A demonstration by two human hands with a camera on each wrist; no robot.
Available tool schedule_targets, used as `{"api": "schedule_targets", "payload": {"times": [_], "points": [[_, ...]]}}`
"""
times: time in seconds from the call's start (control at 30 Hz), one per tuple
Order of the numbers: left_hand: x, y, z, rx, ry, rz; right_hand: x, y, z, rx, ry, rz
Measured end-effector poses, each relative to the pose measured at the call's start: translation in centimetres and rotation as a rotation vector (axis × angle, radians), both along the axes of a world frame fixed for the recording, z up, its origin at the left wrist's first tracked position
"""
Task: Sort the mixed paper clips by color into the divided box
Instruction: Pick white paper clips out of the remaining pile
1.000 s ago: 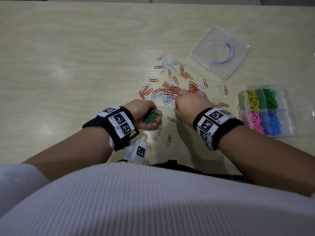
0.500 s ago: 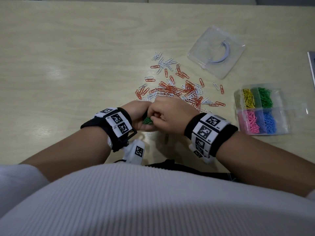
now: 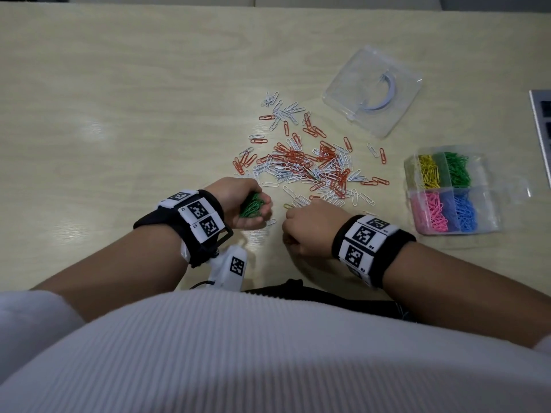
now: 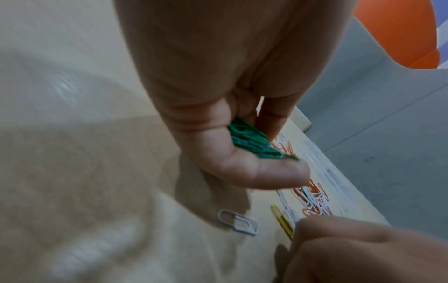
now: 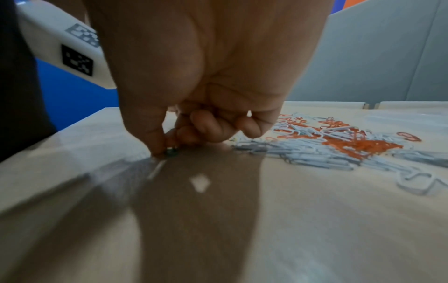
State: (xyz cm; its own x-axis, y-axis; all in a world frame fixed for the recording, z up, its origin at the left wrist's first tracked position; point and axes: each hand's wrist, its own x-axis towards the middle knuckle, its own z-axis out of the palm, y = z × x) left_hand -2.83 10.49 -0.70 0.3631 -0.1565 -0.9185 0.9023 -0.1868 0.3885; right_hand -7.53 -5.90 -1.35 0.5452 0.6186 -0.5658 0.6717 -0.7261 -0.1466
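Pinching a dark clip [image 5: 171, 151] against the desk [image 3: 119, 99] with right hand [image 3: 307, 231]; left hand [image 3: 238, 204] cupped around a bunch of green clips [image 3: 252, 205].
Clip's axis can't be read. Mixed pile [image 3: 310, 168] of orange and white clips sits just beyond both hands, pointing every way. Divided box [image 3: 489, 204] stands at right, well apart: yellow, green, pink, blue cells filled. Clear lid [image 3: 372, 90] lies behind pile. Pale wood-grain top, open room on left.

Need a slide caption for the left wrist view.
Left hand cups green paper clips while right hand reaches nearby.
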Motion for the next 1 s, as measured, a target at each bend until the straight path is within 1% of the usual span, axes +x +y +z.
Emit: {"api": "schedule_targets", "payload": {"times": [0.07,0.17,0.27,0.33,0.4,0.47,0.6,0.83,0.9,1.0], "points": [[0.0,-0.2,0.2,-0.004,-0.006,-0.001,-0.4,-0.1,0.0,0.036,-0.03,-0.038],[0.0,-0.3,0.3,-0.007,-0.017,0.0,-0.2,-0.7,0.1,0.119,-0.045,-0.167],[-0.1,-0.4,0.2,-0.009,-0.01,0.008,0.4,-1.6,0.3,0.12,-0.055,-0.303],[-0.1,-0.5,0.1,-0.005,-0.008,0.003,0.7,-2.2,0.4,0.112,-0.082,-0.361],[-0.1,-0.5,0.0,-0.001,-0.011,0.0,0.8,-2.8,0.4,0.149,-0.088,-0.402],[-0.1,-0.5,0.0,0.002,-0.012,0.002,0.8,-3.2,0.4,0.182,-0.068,-0.395],[0.0,-0.7,-0.1,0.005,-0.016,-0.01,0.6,-2.8,0.1,0.11,-0.061,-0.23],[0.1,-1.1,0.1,0.012,-0.008,-0.042,0.9,-1.4,0.1,0.065,-0.067,-0.277],[0.1,-1.3,0.1,0.014,-0.02,-0.044,1.0,-1.3,0.4,0.169,-0.084,-0.356],[0.1,-1.7,0.1,0.009,-0.04,-0.06,1.1,-1.2,1.1,0.41,-0.135,-0.482]]}}
